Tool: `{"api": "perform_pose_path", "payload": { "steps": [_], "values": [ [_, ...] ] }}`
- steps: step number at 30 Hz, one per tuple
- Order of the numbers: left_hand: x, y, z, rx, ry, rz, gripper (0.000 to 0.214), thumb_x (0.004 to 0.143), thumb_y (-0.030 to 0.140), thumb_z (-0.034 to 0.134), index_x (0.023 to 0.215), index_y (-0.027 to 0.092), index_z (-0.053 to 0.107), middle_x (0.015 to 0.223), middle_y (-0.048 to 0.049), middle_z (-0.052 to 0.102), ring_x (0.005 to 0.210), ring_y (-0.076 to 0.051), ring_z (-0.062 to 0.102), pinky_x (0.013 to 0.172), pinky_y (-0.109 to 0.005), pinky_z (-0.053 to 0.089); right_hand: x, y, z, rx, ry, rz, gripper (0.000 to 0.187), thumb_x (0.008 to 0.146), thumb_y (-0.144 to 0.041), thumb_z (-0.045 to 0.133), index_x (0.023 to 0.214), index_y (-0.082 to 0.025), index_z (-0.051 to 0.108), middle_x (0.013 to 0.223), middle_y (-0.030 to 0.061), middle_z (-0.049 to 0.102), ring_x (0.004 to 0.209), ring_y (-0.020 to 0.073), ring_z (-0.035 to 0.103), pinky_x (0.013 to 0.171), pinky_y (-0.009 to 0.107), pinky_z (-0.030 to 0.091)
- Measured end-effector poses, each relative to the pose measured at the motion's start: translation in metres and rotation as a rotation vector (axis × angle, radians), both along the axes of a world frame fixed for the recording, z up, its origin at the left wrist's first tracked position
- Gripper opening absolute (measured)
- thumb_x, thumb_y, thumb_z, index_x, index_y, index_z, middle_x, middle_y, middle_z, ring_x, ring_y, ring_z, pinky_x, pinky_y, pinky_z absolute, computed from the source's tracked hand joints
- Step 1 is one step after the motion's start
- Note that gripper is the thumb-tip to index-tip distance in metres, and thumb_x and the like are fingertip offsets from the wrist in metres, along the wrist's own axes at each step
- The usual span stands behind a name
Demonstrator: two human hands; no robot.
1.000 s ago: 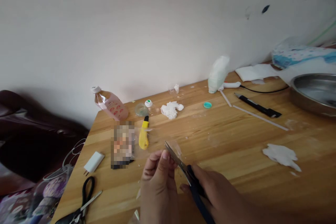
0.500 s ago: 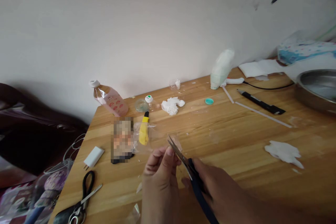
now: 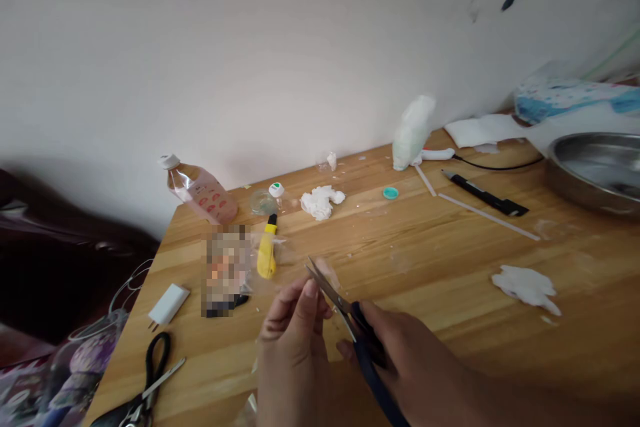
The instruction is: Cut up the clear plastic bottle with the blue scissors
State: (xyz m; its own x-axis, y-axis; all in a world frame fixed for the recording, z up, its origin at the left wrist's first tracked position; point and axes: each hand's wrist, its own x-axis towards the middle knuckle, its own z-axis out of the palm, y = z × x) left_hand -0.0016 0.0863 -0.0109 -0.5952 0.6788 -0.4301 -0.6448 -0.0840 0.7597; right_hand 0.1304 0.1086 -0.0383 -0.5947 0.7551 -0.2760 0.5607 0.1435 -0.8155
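Observation:
My right hand grips dark-blue-handled scissors, whose blades point up and left over the wooden table. My left hand pinches a small clear plastic piece between thumb and fingers, right at the blades. The blades sit slightly apart around that piece. Both hands hover just above the table's near edge.
On the table lie a yellow utility knife, a tilted pink bottle, a white charger, black-handled scissors, crumpled tissues, a teal cap, a black pen and a steel bowl at the right.
The view has shifted slightly; my hands stay together with the scissors at the clear piece, with little change in their pose.

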Motion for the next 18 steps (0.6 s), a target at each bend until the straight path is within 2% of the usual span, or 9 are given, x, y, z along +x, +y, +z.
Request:
{"api": "perform_pose_path", "payload": {
  "steps": [9, 13, 18],
  "values": [
    [-0.002, -0.001, 0.0, 0.032, -0.004, -0.065, 0.03, 0.047, 0.029, 0.093, 0.065, 0.016, 0.073, 0.063, 0.0017, 0.068, 0.056, -0.005, 0.059, 0.058, -0.013, 0.053, -0.001, 0.002, 0.0, 0.043, -0.023, -0.012, 0.02, 0.091, -0.042, 0.051, 0.086, -0.023, 0.055, 0.078, 0.0004, 0.069, 0.07, 0.0183, 0.063, 0.062, 0.028, 0.039],
    [-0.005, 0.001, -0.001, 0.022, 0.009, -0.09, 0.03, 0.05, 0.03, 0.092, 0.068, 0.015, 0.074, 0.067, 0.0015, 0.069, 0.058, -0.005, 0.059, 0.058, -0.013, 0.053, -0.002, 0.003, 0.001, 0.058, -0.039, -0.013, 0.02, 0.091, -0.042, 0.052, 0.084, -0.023, 0.054, 0.075, -0.0009, 0.068, 0.066, 0.017, 0.061, 0.06, 0.028, 0.037],
    [-0.01, 0.003, 0.003, -0.017, 0.067, -0.157, 0.03, 0.052, 0.032, 0.091, 0.069, 0.015, 0.073, 0.066, 0.0021, 0.066, 0.057, -0.004, 0.055, 0.057, -0.013, 0.05, 0.0, 0.007, 0.0, 0.088, -0.074, -0.015, 0.017, 0.09, -0.039, 0.053, 0.084, -0.023, 0.054, 0.078, 0.0008, 0.069, 0.071, 0.0192, 0.064, 0.063, 0.029, 0.038]
  ]
}}
